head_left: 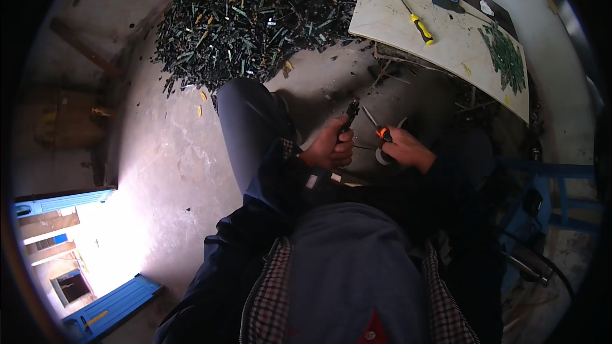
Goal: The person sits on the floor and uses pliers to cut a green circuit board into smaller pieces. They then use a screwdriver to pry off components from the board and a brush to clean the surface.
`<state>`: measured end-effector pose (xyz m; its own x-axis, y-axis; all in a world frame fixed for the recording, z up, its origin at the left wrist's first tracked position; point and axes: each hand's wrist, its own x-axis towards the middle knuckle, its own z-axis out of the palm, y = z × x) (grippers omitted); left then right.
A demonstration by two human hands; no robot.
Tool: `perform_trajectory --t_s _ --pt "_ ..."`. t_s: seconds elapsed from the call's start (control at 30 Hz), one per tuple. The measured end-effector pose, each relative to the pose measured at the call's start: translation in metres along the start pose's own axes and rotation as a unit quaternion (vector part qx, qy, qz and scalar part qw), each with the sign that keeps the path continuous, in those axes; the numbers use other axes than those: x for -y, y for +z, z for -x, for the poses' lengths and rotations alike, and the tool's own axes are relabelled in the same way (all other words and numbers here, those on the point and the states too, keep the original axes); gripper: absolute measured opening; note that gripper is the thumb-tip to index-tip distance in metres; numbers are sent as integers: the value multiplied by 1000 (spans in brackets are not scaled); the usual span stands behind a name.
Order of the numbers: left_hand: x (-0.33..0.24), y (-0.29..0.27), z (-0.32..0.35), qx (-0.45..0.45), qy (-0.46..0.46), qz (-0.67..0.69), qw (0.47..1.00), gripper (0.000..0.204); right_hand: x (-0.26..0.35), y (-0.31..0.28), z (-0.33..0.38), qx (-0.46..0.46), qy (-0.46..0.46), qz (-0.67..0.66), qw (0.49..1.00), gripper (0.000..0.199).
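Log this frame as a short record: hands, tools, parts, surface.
left hand: grips dark narrow piece, kind unclear
right hand: holds orange-and-black-handled screwdriver
floor: heap of dark strips
white board: yellow-and-black-handled screwdriver, pile of green strips

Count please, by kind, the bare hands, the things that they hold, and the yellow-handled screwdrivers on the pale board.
Bare hands: 2 (left hand, right hand)
Dark object, left-held: 1
Orange-marked tool, right-held: 1
Yellow-handled screwdriver on pale board: 1
Total: 5
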<state>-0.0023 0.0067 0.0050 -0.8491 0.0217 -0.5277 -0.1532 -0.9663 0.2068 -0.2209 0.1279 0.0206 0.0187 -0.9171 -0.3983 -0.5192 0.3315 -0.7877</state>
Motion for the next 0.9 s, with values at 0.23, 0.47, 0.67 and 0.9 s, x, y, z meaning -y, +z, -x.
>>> perform_trajectory --t_s 0.23,0.47,0.67,0.9 --pt "0 0 1 0 6 3 1000 52 7 -6 1 31 36 -58 997 31" --pt "0 -4 -1 23 25 15 999 52 13 -7 4 45 79 -139 986 30" --pt "0 -4 -2 5 25 9 1000 53 16 -1 2 54 11 -176 983 19" --pt "2 2 -3 -62 52 -47 996 55 27 0 6 73 61 -188 978 21"
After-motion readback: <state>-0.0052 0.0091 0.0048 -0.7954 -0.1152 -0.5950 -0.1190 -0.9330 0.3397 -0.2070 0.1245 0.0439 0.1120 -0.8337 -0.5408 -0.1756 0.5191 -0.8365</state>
